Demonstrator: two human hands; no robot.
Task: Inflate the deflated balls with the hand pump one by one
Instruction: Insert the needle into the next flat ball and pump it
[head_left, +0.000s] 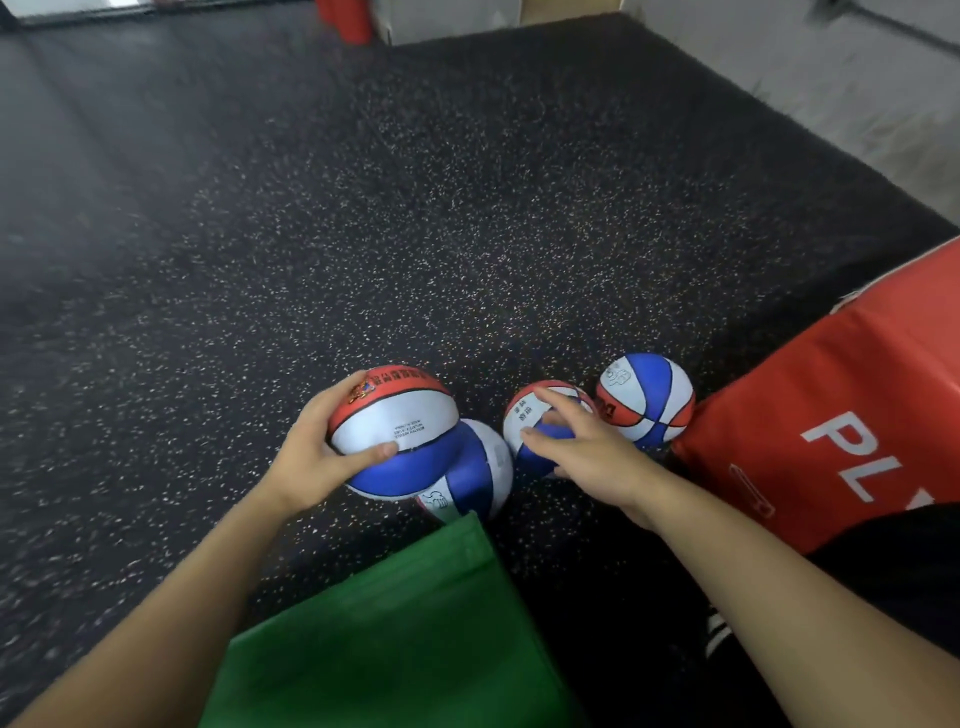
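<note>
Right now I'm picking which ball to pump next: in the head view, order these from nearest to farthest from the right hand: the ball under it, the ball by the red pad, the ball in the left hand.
1. Ball under the right hand: ball, touching its fingers.
2. Ball by the red pad: ball, just right and beyond.
3. Ball in the left hand: ball, off to the left.

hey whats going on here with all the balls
A person is handling small red, white and blue balls on a speckled black floor. The left hand grips one ball above another ball; the right hand touches a third ball. A fourth ball sits beside a red bag. No pump is visible.
</note>
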